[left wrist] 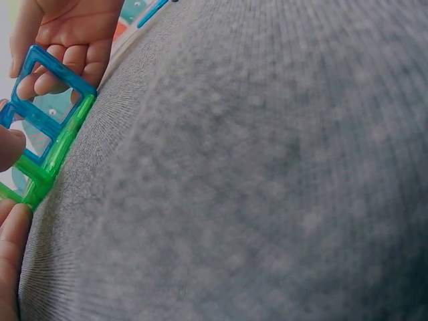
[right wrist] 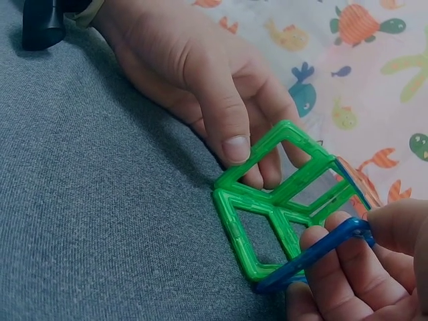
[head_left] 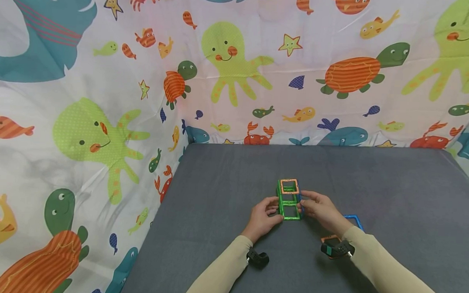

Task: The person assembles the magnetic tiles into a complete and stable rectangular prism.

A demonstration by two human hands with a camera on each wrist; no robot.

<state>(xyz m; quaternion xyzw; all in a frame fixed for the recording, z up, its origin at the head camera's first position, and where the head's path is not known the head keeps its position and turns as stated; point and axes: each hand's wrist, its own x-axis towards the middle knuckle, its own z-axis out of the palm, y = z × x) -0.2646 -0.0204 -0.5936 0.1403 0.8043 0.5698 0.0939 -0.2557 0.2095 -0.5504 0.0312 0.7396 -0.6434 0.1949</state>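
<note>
A small framework of square, open-centred magnetic tiles stands on the grey table. Its green tiles point(head_left: 291, 218) form the base and left side, blue tiles point(left wrist: 41, 118) line the right side, and an orange tile point(head_left: 290, 180) lies over the far end. My left hand point(head_left: 262, 220) pinches the left green tile point(right wrist: 264, 147), thumb on the near side and fingers behind it. On the opposite side, my right hand point(head_left: 324, 210) holds a blue tile point(right wrist: 307, 257), its thumb at the upper corner and fingertips against the frame.
Beyond the right wrist lies a loose blue tile point(head_left: 355, 221). An orange tile point(head_left: 330, 239) is partly hidden under that wrist's black band point(head_left: 338, 248). A sea-animal curtain point(head_left: 239, 116) borders the grey table point(head_left: 225, 176) at the back and left.
</note>
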